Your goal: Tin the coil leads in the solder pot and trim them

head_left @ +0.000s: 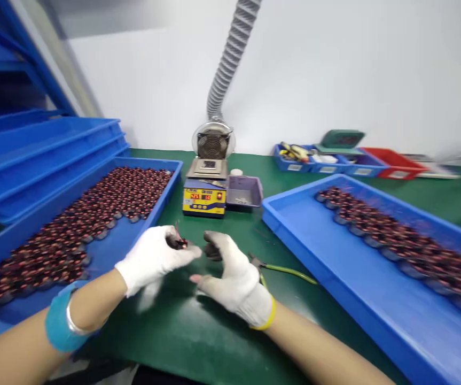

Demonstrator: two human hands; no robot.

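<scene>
left hand (pixel 154 256) pinches one small coil (pixel 177 243) above the green mat (pixel 198 331) | right hand (pixel 234 275) grips one dark part (pixel 212 251) | two blue trays (pixel 294 219) of coils, too many to count, flank an open strip of mat | one cutter (pixel 282 269) beside right hand

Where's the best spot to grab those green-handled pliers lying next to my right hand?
Probably the free end of the green handles, coming from above. The pliers lie flat on the green mat, handles trailing right toward the blue tray, while the jaw end sits tucked behind your right hand.
</scene>
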